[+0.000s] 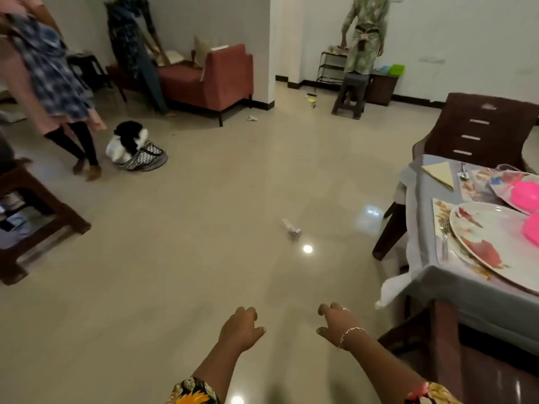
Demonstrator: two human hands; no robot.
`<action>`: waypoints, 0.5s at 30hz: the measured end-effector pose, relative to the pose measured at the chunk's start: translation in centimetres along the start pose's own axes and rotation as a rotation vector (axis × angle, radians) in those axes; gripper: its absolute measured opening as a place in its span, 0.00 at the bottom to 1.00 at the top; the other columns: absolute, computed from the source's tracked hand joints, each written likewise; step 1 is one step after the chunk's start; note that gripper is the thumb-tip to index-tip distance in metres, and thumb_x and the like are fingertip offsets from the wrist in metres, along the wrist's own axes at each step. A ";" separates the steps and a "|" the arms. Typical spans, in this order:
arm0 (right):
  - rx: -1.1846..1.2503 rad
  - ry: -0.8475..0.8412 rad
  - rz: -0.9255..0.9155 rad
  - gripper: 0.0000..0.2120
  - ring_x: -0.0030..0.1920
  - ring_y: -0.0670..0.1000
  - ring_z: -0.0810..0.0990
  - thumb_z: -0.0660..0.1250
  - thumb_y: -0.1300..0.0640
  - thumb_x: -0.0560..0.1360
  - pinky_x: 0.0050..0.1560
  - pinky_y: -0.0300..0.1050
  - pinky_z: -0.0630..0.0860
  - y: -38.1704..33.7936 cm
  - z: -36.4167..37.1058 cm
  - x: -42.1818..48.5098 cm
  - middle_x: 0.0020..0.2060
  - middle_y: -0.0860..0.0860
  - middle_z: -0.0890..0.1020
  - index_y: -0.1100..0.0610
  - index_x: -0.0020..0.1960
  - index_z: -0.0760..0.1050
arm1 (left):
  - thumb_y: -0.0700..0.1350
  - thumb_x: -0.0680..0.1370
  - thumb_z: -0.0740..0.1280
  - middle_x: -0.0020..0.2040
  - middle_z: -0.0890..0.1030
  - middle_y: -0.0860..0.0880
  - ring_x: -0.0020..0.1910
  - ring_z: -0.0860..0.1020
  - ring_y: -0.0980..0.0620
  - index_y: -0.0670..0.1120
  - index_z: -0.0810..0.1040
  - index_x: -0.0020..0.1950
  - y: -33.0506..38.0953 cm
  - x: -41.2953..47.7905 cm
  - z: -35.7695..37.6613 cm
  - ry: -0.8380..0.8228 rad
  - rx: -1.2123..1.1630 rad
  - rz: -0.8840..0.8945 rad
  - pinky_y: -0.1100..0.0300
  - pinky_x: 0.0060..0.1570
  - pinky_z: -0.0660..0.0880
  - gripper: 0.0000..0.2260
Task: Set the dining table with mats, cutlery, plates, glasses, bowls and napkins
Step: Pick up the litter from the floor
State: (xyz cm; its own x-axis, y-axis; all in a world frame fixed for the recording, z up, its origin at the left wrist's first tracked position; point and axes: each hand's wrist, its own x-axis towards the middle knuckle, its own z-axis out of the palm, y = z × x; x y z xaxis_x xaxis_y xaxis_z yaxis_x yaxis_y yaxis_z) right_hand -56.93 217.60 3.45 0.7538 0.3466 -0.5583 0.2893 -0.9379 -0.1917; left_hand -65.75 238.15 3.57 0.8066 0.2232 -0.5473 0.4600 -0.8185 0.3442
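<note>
Both hands are held out low over the glossy beige tiled floor (204,228), left of the table. The left hand (240,326) and the braceleted right hand (338,323) are seen with fingers loosely curled, and nothing is held in either. At the right edge, a dining table draped in grey cloth (423,258) is laid. A large white floral plate (495,228) is set on a floral-print mat (440,211), with a silver fork (444,237) beside its rim and a bright pink bowl (532,230) on it. Farther back, a folded cream napkin (439,173) and a small metal spoon (463,172) are seen.
</note>
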 end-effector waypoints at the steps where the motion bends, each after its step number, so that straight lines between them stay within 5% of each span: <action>1: 0.002 -0.002 0.014 0.21 0.63 0.55 0.70 0.61 0.50 0.76 0.60 0.44 0.69 -0.3 -0.9 1.7 0.63 0.54 0.69 0.54 0.67 0.64 | 0.54 0.79 0.61 0.65 0.69 0.45 0.62 0.72 0.48 0.45 0.68 0.66 0.0 2.0 -1.0 -0.007 0.005 0.011 0.59 0.56 0.69 0.20; 15: 0.173 0.040 0.212 0.21 0.62 0.55 0.71 0.61 0.48 0.77 0.59 0.42 0.68 -6.2 -18.1 28.5 0.62 0.54 0.70 0.54 0.67 0.64 | 0.54 0.79 0.60 0.66 0.69 0.45 0.63 0.71 0.47 0.45 0.66 0.67 0.3 32.3 -21.8 -0.099 0.120 0.126 0.59 0.57 0.68 0.20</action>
State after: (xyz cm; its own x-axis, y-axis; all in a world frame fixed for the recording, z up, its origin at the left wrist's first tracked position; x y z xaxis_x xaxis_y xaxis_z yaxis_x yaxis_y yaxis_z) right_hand -26.55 233.62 3.30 0.8102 0.1399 -0.5692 0.0201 -0.9772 -0.2115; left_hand -31.50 256.64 2.63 0.8117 0.0669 -0.5803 0.3059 -0.8950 0.3247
